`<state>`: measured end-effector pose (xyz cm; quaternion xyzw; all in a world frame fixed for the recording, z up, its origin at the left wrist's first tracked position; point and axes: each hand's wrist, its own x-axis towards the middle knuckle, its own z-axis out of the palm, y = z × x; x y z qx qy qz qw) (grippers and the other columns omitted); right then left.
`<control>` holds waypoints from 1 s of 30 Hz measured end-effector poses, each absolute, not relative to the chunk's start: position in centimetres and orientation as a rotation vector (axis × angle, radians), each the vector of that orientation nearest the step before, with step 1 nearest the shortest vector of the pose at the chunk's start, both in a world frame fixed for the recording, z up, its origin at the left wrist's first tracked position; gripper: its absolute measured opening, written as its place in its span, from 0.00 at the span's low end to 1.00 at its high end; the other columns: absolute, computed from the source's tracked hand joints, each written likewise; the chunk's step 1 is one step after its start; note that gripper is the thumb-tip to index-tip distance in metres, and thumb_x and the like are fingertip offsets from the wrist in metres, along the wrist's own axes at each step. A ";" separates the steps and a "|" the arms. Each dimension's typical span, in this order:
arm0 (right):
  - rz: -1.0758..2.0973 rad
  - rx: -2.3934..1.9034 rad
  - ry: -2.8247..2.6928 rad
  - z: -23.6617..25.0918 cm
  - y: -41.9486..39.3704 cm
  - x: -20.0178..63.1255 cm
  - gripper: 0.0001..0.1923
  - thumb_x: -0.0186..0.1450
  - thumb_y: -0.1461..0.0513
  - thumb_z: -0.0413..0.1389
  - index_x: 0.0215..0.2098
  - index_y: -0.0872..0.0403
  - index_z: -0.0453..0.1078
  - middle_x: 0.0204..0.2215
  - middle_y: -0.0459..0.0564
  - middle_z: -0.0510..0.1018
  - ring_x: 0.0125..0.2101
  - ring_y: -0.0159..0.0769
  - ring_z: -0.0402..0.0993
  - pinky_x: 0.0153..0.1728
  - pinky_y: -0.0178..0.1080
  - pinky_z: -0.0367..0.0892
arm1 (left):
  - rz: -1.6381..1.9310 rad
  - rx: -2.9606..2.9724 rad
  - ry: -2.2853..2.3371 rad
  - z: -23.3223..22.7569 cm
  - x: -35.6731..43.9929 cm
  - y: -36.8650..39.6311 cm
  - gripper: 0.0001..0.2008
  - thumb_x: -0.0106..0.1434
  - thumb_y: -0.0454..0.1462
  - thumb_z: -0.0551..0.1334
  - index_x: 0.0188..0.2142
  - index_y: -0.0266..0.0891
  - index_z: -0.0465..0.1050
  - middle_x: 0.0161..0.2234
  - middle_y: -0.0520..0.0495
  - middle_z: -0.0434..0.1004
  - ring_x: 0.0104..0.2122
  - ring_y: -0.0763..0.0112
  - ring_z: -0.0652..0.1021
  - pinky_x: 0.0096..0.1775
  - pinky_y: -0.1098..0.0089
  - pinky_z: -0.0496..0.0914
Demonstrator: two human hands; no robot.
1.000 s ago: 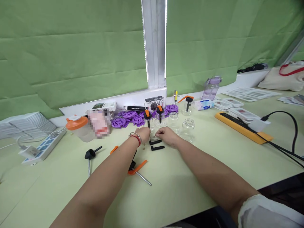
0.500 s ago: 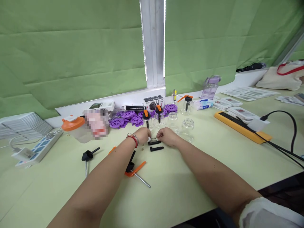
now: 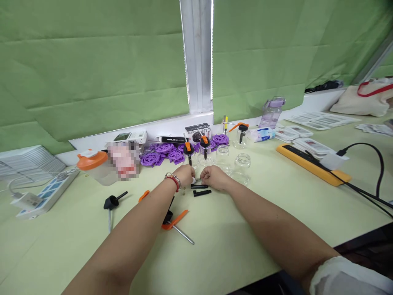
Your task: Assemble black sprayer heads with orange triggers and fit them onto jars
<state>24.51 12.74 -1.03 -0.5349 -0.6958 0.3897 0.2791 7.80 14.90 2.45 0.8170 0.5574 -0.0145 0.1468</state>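
While curled, both hands' fingertips (image 3: 193,179) pinch a small spring (image 3: 199,180).

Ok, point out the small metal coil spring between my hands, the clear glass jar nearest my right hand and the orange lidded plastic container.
small metal coil spring (image 3: 198,180), head view, middle coils.
clear glass jar (image 3: 241,164), head view, body.
orange lidded plastic container (image 3: 89,160), head view, lid.

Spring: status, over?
Left hand and right hand pinch spring between them. Black rods just below. Jars behind.

Both arms stretch forward, left hand (image 3: 186,175) and right hand (image 3: 213,178) curled, fingertips nearly meeting.
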 end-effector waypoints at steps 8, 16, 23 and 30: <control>0.678 -1.342 -2.046 -1.3 13.1 24.3 0.06 0.54 0.65 0.59 0.30 0.53 0.77 0.33 0.46 0.78 0.29 0.29 0.70 0.32 0.31 0.62 | -0.058 2.361 1.635 3.2 7.9 14.2 0.10 0.51 0.33 0.61 0.33 0.39 0.77 0.34 0.45 0.79 0.33 0.67 0.77 0.31 0.74 0.67; 0.636 -1.470 -2.104 -0.6 12.9 24.3 0.06 0.55 0.66 0.57 0.27 0.54 0.77 0.27 0.46 0.79 0.28 0.31 0.71 0.30 0.30 0.61 | -0.136 2.353 1.635 4.5 8.3 12.6 0.11 0.49 0.35 0.63 0.34 0.38 0.76 0.36 0.43 0.79 0.33 0.65 0.77 0.30 0.73 0.67; 0.670 -1.664 -2.094 -0.1 12.6 24.8 0.03 0.52 0.63 0.60 0.21 0.55 0.74 0.23 0.47 0.78 0.25 0.31 0.71 0.25 0.30 0.59 | -0.207 2.297 1.648 4.4 8.8 11.8 0.11 0.48 0.33 0.63 0.34 0.37 0.76 0.34 0.42 0.79 0.28 0.66 0.78 0.27 0.73 0.68; 0.711 -1.674 -2.119 0.0 12.5 24.8 0.03 0.51 0.64 0.60 0.22 0.55 0.73 0.23 0.47 0.78 0.25 0.30 0.70 0.24 0.30 0.58 | -0.227 2.256 1.646 4.8 8.9 11.5 0.10 0.50 0.32 0.62 0.34 0.36 0.75 0.35 0.41 0.79 0.22 0.70 0.77 0.23 0.73 0.68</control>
